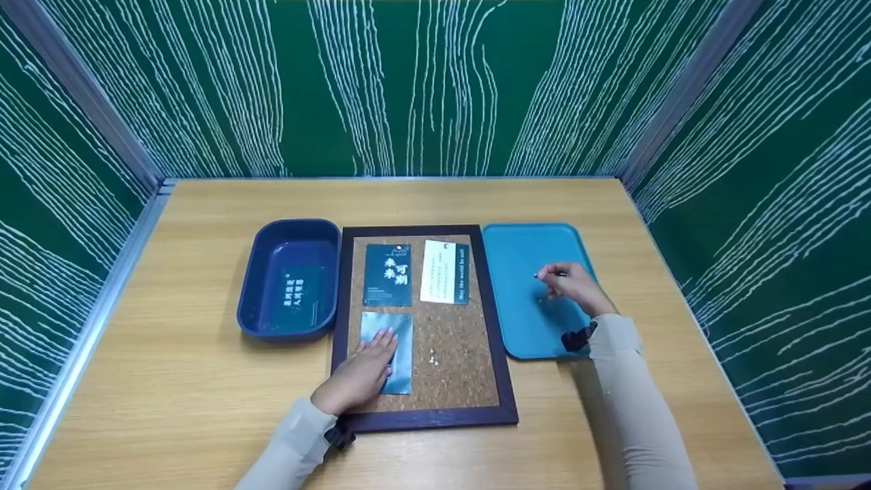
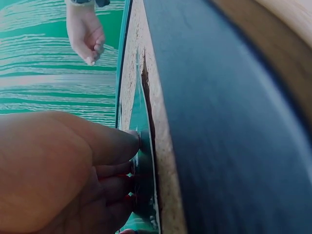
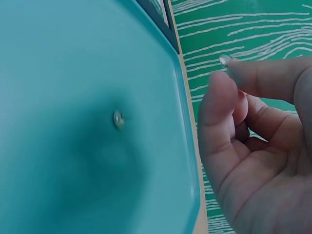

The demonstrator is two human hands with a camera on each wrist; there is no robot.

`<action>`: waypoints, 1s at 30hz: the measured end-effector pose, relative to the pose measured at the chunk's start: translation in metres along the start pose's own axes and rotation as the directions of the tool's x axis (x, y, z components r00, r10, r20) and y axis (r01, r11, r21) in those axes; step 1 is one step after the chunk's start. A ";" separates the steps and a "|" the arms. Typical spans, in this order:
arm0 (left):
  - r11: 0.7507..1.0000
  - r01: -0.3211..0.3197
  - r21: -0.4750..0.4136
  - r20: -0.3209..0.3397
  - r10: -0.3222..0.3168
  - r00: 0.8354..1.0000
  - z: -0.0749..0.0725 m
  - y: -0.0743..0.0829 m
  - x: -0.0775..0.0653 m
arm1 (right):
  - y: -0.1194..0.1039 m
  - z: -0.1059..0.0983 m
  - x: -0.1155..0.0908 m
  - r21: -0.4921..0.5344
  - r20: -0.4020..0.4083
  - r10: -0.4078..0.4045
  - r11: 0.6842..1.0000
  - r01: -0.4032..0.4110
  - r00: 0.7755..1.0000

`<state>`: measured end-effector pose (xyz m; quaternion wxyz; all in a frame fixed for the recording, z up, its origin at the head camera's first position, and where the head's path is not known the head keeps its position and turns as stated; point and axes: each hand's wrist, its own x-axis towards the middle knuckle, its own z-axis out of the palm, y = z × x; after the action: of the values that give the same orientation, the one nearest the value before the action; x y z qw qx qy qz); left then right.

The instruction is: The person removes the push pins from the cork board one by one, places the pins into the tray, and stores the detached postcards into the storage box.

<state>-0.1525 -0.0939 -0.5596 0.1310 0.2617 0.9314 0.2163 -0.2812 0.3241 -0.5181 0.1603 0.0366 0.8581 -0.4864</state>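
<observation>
My left hand (image 1: 367, 371) presses with outstretched fingers on a shiny teal card (image 1: 403, 340) at the lower left of a cork board (image 1: 456, 381) in a dark frame. In the left wrist view, thumb and fingertips (image 2: 127, 146) rest on that card (image 2: 141, 107), and its near edge lifts off the cork. Above the blue tray (image 1: 510, 252), my right hand (image 1: 575, 284) pinches a thumbtack (image 3: 224, 59) between thumb and index finger, its shiny head showing at the tips. Another thumbtack (image 3: 118, 119) lies on the tray below.
Two printed cards, one teal (image 1: 388, 289) and one white and teal (image 1: 439, 272), sit on the upper cork. Small shiny pins (image 1: 433, 357) show right of the pressed card. A navy bin (image 1: 255, 279) with a card (image 1: 296, 299) inside stands left. Green walls (image 1: 435, 156) enclose the table.
</observation>
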 end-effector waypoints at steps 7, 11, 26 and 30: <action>1.000 0.000 -0.002 0.004 0.000 1.000 -0.001 0.000 0.000 | 0.003 -0.009 -0.001 -0.011 -0.023 0.048 0.999 -0.048 0.999; 1.000 0.011 -0.002 0.011 -0.011 1.000 -0.001 0.001 0.000 | 0.005 -0.011 -0.002 -0.010 -0.031 0.069 0.998 -0.070 0.997; 1.000 0.028 -0.011 0.023 -0.028 0.999 -0.002 0.001 0.000 | 0.010 -0.013 -0.002 0.004 -0.042 0.057 0.998 -0.057 0.998; 0.999 0.036 -0.004 0.032 -0.035 0.999 -0.002 0.001 0.001 | 0.011 -0.014 -0.002 0.000 -0.048 0.070 0.998 -0.070 0.996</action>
<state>-0.1536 -0.0932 -0.5577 0.1503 0.2482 0.9332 0.2118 -0.2807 0.3421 -0.5201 0.1565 0.0781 0.8603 -0.4789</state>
